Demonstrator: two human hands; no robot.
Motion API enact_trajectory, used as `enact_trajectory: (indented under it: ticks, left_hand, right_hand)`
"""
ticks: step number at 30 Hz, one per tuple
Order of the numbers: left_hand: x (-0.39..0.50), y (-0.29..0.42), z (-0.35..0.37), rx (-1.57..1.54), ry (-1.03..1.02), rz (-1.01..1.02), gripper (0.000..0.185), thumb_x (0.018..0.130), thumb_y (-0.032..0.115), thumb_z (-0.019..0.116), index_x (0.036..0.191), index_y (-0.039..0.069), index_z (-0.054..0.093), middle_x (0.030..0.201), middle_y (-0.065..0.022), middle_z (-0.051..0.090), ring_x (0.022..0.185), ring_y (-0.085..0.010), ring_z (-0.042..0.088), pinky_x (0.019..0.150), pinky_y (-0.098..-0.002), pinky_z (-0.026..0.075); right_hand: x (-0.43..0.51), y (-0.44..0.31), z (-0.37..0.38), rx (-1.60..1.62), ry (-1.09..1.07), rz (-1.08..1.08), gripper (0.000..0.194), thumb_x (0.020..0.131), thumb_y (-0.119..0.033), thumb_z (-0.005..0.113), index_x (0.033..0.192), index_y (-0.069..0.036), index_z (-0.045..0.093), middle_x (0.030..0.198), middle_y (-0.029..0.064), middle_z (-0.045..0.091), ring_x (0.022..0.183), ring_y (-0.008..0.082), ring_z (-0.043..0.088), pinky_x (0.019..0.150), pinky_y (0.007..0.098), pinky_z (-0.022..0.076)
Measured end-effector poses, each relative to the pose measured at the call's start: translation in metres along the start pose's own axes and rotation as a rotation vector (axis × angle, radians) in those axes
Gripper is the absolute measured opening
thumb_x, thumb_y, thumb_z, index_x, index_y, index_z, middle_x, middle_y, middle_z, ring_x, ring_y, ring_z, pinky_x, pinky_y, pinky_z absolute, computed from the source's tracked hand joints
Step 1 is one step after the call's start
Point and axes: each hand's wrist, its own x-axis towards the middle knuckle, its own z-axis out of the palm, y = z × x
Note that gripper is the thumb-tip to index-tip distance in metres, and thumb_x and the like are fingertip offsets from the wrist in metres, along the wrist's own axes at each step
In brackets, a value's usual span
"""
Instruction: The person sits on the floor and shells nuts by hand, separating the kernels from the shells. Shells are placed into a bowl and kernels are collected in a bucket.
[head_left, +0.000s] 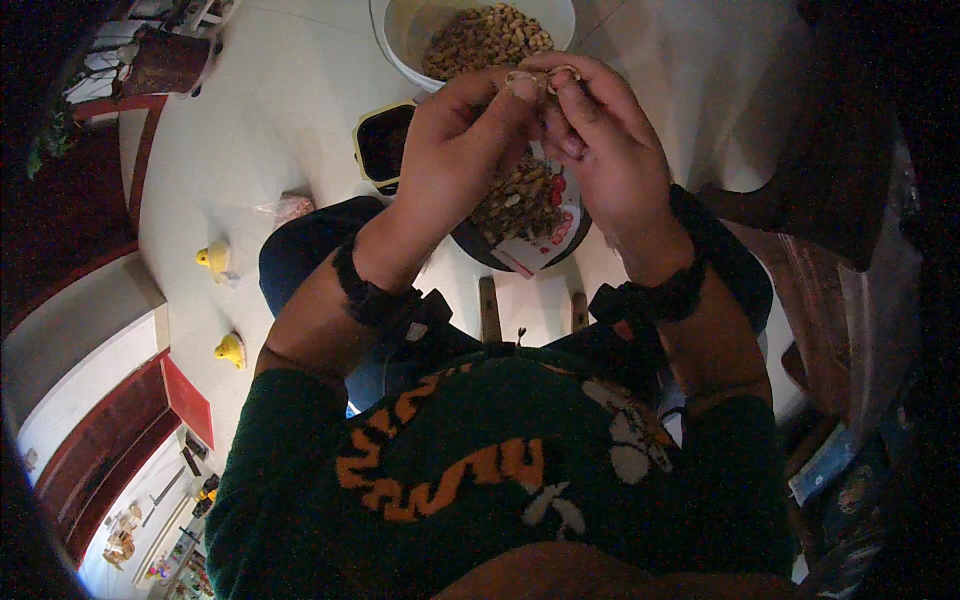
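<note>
Both hands are raised close together in front of me, over a container of peanut shells. My left hand (465, 139) pinches an opened peanut shell half (521, 78) between thumb and fingers. In my right hand (615, 139) is another piece of peanut shell (564, 75), held at the fingertips. Beyond the hands stands a white bucket (409, 64) with unshelled peanuts (487, 37) in it. Below the hands, shell pieces (517, 206) lie in a round dark container with printed card or lining (529, 251). Whether a kernel is between the fingers, I cannot tell.
A black tray with a yellow rim (360, 142) stands left of the hands. Two yellow toy ducks (216, 257) (231, 349) and a small plastic bag (294, 206) are on the pale floor. Dark furniture (810, 195) stands at the right; a plant pot (166, 61) is at upper left.
</note>
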Motion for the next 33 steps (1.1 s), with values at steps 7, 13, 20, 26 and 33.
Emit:
enact_trajectory:
  ticks: [7,13,20,26,33]
  left_hand:
    - [0.001,-0.006,-0.001,0.176,0.077,0.185,0.024,0.092,0.015,0.067,0.112,0.003,0.067,0.077,-0.0015,0.066,0.065,-0.0076,0.059,0.059,-0.0227,0.047]
    - [0.006,-0.008,-0.010,0.698,0.032,0.476,0.036,0.083,0.010,0.072,0.118,0.009,0.066,0.079,-0.0080,0.066,0.068,-0.0140,0.066,0.064,-0.0267,0.052]
    - [0.004,-0.002,-0.009,0.042,-0.041,0.061,0.023,0.094,0.018,0.064,0.113,0.003,0.065,0.075,-0.0022,0.063,0.057,-0.0108,0.056,0.052,-0.0242,0.044]
    - [0.004,0.001,-0.021,-0.326,-0.222,-0.236,0.022,0.098,0.026,0.057,0.093,0.006,0.064,0.072,-0.0006,0.059,0.050,-0.0055,0.043,0.042,-0.0207,0.027]
    - [0.001,0.001,-0.016,-0.218,-0.126,-0.319,0.025,0.099,0.026,0.053,0.087,0.006,0.062,0.070,-0.0009,0.058,0.049,-0.0053,0.042,0.042,-0.0210,0.026]
  right_hand:
    - [0.001,0.001,-0.001,0.300,0.022,0.114,0.039,0.099,-0.029,0.045,0.128,-0.003,0.053,0.088,-0.0007,0.052,0.073,0.0086,0.040,0.071,0.0248,0.0368]
    - [-0.001,0.009,-0.003,0.497,0.183,0.268,0.028,0.102,-0.029,0.044,0.118,-0.012,0.061,0.091,-0.0038,0.059,0.069,0.0059,0.047,0.064,0.0200,0.0432]
    - [-0.001,0.005,-0.018,0.297,0.024,0.186,0.032,0.099,-0.030,0.051,0.121,-0.008,0.058,0.084,-0.0025,0.053,0.069,0.0077,0.042,0.064,0.0237,0.0356]
    - [-0.003,0.003,-0.011,-0.425,0.012,-0.081,0.028,0.092,-0.016,0.065,0.119,-0.008,0.063,0.084,0.0014,0.065,0.070,0.0108,0.060,0.062,0.0263,0.0498]
    - [-0.007,-0.008,-0.014,-0.826,0.054,-0.155,0.027,0.087,-0.015,0.071,0.111,-0.006,0.064,0.081,0.0107,0.068,0.069,0.0184,0.066,0.063,0.0321,0.0521]
